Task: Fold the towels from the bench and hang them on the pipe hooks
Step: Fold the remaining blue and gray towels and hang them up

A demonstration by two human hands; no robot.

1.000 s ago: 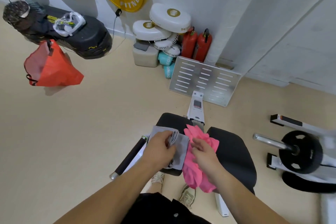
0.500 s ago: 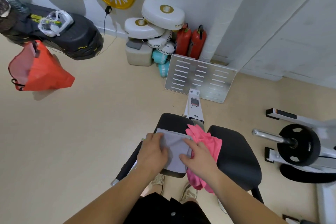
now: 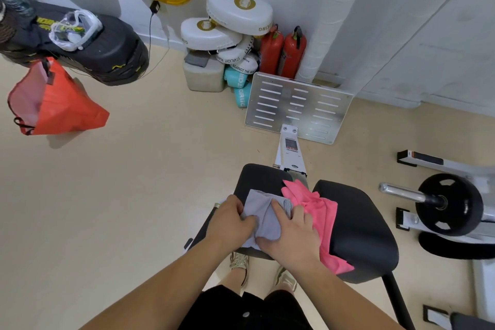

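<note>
A small grey towel point(image 3: 263, 211) lies folded on the left black pad of the bench point(image 3: 257, 177). My left hand point(image 3: 231, 221) grips its left edge, fingers curled into the cloth. My right hand point(image 3: 292, 233) lies flat on the towel's right side, the thumb under its near edge. A crumpled pink towel point(image 3: 318, 209) drapes over the gap between the two pads, just right of my right hand, and hangs off the near edge. No pipe hooks are in view.
The bench's right pad point(image 3: 356, 222) is bare. A metal footplate point(image 3: 297, 107) stands beyond the bench. Boxing pads point(image 3: 238, 13) and two red extinguishers point(image 3: 284, 51) sit by the wall. A barbell plate point(image 3: 452, 203) is at right, an orange bag point(image 3: 59, 104) at left.
The grey towel went from held up half-folded to lying flat on the pad. My right hand moved from the pink towel onto the grey one, and my left hand now bunches its left edge.
</note>
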